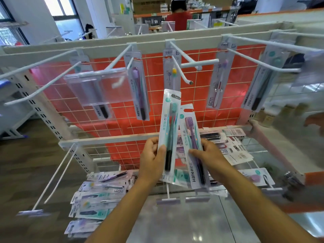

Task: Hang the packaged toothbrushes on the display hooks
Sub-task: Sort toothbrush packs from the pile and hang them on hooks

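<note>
Shop racking with a white wire grid over a red backing fills the scene, and a person in a red top stands far off behind it. Near the middle, the left hand grips the lower part of a teal toothbrush pack, thumb pressed on its front edge and fingers curled behind. The right hand holds a purple toothbrush pack the same way, thumb laid across the front. Both packs stand roughly upright with their long edges overlapping; the purple one leans a little to the right. The teal pack's hang slot sits just below the tip of the centre hook without being on it. A yellow-bristled pack already hangs at the back of that hook. To its left hangs another purple pack, and farther left a dark pack is half hidden by a clear label holder. To the right hang a pink pack and a dark-handled pack. Loose packs lie heaped on the lower shelf behind the hands and in a near-left pile.
</note>
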`<act>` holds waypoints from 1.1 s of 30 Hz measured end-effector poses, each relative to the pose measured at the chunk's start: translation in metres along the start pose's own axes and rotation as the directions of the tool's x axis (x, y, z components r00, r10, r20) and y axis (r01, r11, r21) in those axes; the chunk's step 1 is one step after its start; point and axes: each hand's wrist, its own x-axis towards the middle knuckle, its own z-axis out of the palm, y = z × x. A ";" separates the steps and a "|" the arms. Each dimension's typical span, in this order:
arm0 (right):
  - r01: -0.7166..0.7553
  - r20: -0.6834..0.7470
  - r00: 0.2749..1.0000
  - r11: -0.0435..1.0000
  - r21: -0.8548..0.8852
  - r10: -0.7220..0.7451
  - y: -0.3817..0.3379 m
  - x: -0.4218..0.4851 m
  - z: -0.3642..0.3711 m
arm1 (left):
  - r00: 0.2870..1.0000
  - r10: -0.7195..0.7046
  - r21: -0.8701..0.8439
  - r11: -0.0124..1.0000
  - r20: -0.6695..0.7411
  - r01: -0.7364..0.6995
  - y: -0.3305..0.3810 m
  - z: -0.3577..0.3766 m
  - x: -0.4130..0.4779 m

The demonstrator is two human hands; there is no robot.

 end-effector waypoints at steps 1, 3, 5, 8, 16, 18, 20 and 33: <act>-0.001 0.013 1.000 0.999 0.037 0.000 -0.002 -0.001 0.002 | 1.000 -0.002 -0.003 1.000 -0.007 0.002 -0.001 -0.001 -0.001; -0.003 0.032 0.999 0.993 0.122 -0.001 -0.005 -0.003 0.007 | 1.000 -0.007 -0.002 1.000 -0.024 0.007 -0.004 -0.004 -0.002; -0.019 0.054 0.999 0.981 0.191 0.009 -0.008 -0.004 0.012 | 0.999 -0.031 -0.009 0.999 -0.036 0.031 -0.007 -0.008 -0.003; -0.032 0.093 0.996 0.966 0.257 0.008 -0.012 -0.007 0.020 | 0.996 -0.082 -0.034 0.996 -0.045 0.080 -0.008 -0.013 -0.004; -0.046 0.173 0.985 0.953 0.298 -0.006 -0.021 -0.016 0.045 | 0.987 -0.146 -0.140 0.981 -0.070 0.136 -0.006 -0.031 -0.010; -0.039 0.182 0.983 0.951 0.305 -0.018 -0.024 -0.019 0.051 | 0.985 -0.158 -0.152 0.978 -0.067 0.146 -0.005 -0.035 -0.011; -0.030 0.194 0.980 0.946 0.324 -0.035 -0.026 -0.021 0.057 | 0.987 -0.153 -0.156 0.978 -0.059 0.142 -0.006 -0.039 -0.012; -0.006 0.222 0.972 0.935 0.355 -0.078 -0.042 -0.029 0.097 | 0.993 -0.091 -0.070 0.994 -0.075 0.085 -0.012 -0.074 -0.012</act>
